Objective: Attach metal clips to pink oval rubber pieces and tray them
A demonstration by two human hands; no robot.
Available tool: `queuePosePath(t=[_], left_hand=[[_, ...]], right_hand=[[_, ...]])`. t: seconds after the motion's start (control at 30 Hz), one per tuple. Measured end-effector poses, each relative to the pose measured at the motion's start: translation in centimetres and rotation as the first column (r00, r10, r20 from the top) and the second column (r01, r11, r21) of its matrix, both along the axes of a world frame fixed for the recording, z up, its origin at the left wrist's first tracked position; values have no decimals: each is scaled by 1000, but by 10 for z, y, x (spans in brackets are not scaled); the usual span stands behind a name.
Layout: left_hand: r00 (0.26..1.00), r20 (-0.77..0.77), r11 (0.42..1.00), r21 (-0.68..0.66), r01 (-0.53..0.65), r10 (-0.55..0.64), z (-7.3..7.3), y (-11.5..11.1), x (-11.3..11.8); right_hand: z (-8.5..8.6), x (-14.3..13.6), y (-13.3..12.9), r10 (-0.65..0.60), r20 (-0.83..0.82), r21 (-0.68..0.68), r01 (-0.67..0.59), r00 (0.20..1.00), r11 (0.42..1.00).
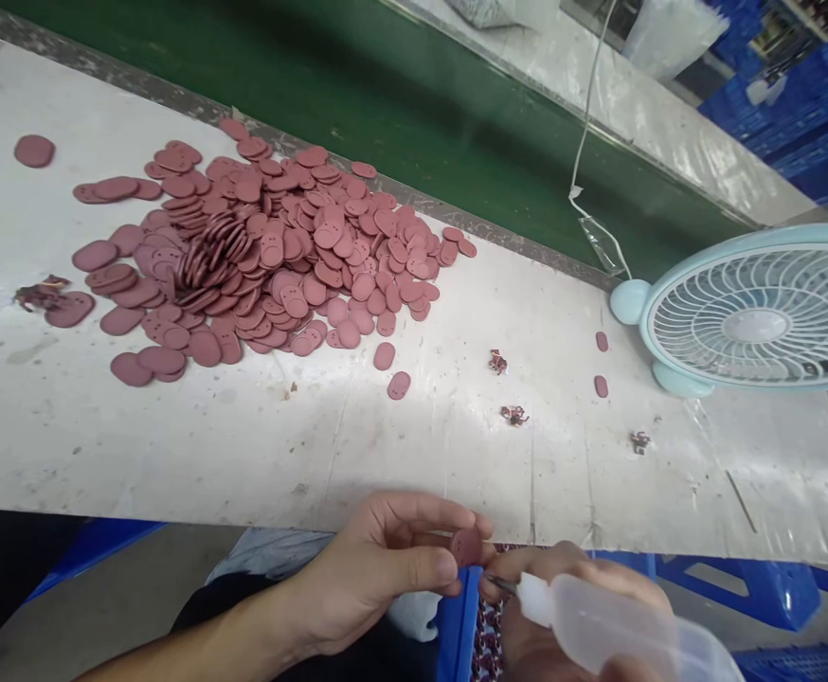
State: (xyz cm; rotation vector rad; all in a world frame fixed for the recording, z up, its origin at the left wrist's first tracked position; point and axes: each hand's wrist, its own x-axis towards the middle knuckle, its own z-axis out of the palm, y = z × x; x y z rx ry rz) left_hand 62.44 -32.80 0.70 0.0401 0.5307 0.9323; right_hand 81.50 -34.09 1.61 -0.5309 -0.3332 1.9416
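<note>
An oval disc (466, 547) is pinched between thumb and partly curled fingers of the left hand (378, 573) by the table's (400, 455) near edge. A translucent bottle (617, 620) is gripped in the right hand (591, 571), its dark tip just beside the disc; contact cannot be told. The disc is seen as thin, matte, dull red, rounded.

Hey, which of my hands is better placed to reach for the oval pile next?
Probably your left hand: it's nearer the pile and holds only one small oval piece, though it would likely need to set that down first. Your right hand is wrapped around the squeeze bottle.
</note>
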Motion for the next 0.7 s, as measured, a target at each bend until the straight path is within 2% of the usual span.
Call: queuePosePath(t=[0.07, 0.1, 0.17, 0.2, 0.23, 0.27, 0.3, 0.4, 0.47, 0.5, 0.53, 0.57, 0.6, 0.63, 0.67, 0.7], left_hand=[[1000, -2, 1000, 23, -7, 7, 1, 1, -1], [1000, -5, 999, 33, -9, 9, 2, 1, -2], [1000, -11, 999, 50, -6, 7, 4, 1, -4], [1000, -13, 998, 55, -6, 6, 5, 1, -5], [1000, -19, 998, 59, -9, 10, 6, 1, -6], [999, -29, 998, 58, -12, 14, 7, 0, -7], [999, -47, 998, 53, -14, 17, 7, 0, -9], [992, -122, 999, 31, -21, 24, 6, -3, -13], [986, -163, 1000, 20, -21, 24, 6, -5, -17], [984, -177, 1000, 14, -23, 25, 6, -5, -19], [982, -188, 1000, 3, -27, 27, 7, -6, -20], [980, -198, 999, -14, -33, 29, 8, -6, -22], [978, -208, 998, -36, -41, 33, 10, -6, -23], [975, -218, 997, -61, -52, 37, 12, -5, -24], [972, -229, 994, -85, -64, 43, 15, -5, -24], [969, -242, 992, -105, -74, 47, 17, -5, -24]], right_hand=[[-3, 13, 18, -13, -302, -87, -14, 953, 996], [-6, 22, 29, -54, -482, -155, -25, 875, 988], [-13, 43, 51, -222, -765, -343, -90, 605, 935], [-19, 54, 63, -308, -823, -420, -146, 477, 896], [-25, 64, 73, -370, -841, -471, -198, 394, 859], [-31, 73, 83, -394, -843, -493, -233, 366, 838], [-37, 80, 91, -390, -840, -496, -243, 378, 834], [-45, 86, 102, -308, -817, -429, -158, 487, 889], [-40, 78, 99, -248, -800, -351, -91, 547, 932], [-34, 70, 95, -207, -726, -285, -13, 656, 958], [-27, 61, 91, -168, -544, -170, 88, 822, 981], [-21, 50, 89, -164, -234, 1, 169, 958, 986], [-15, 40, 88, -215, 147, 201, 184, 966, 962], [-10, 29, 91, -298, 478, 370, 118, 827, 922], [-7, 19, 96, -373, 685, 471, 10, 625, 882], [-6, 11, 104, -415, 783, 510, -97, 462, 854]])
